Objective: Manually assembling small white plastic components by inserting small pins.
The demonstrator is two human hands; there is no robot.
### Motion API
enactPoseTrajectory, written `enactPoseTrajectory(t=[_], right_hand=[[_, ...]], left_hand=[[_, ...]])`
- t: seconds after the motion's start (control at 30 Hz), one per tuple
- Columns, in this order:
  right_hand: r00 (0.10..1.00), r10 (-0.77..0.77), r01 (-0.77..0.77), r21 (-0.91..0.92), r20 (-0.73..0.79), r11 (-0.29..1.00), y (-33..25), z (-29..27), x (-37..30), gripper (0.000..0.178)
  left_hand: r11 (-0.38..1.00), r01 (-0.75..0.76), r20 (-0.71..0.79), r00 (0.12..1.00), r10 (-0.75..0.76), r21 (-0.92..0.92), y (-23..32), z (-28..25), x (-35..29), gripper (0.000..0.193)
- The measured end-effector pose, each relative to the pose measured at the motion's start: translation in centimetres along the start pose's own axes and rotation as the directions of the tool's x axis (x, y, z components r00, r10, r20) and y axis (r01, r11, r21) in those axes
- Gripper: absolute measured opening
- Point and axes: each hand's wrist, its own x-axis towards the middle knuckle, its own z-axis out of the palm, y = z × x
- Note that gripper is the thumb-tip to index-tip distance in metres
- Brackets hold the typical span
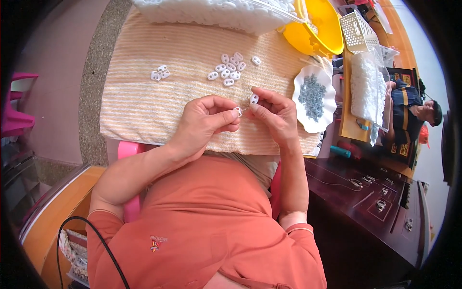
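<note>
Two small white oval pieces [238,111], seemingly two-holed.

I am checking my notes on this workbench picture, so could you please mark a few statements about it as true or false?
1. The left hand pinches a small white plastic piece. True.
2. The white dish holds red beads. False: it holds small grey metal parts.
3. Loose white pieces lie on the striped towel. True.
4. The yellow basin sits left of the towel. False: it sits at the right.
</note>
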Motion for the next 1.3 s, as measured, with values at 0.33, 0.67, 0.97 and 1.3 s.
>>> enactPoseTrajectory(t=[0.33,0.67,0.97,1.3], right_hand=[[0.998,-0.015,0.016,0.009,-0.059,1.0,0.1,0.2,-0.2,0.024],[0.999,-0.033,0.03,-0.145,-0.019,0.989,0.0,0.9,-0.6,0.02],[0.999,0.007,-0.006,-0.02,0.054,1.0,0.1,0.8,-0.8,0.029],[0.994,0.04,-0.047,0.061,0.106,0.997,0.0,0.7,-1.0,0.031]], left_hand=[[1.0,0.015,0.008,1.0,-0.015,-0.021,0.3,-0.1,0.0,0.014],[1.0,0.016,0.001,1.0,-0.016,-0.005,0.3,-0.1,0.2,0.014],[1.0,0.011,-0.001,1.0,-0.011,-0.01,0.2,-0.1,0.2,0.014],[1.0,0.019,0.001,1.0,-0.019,-0.011,0.4,0.1,0.1,0.014]])
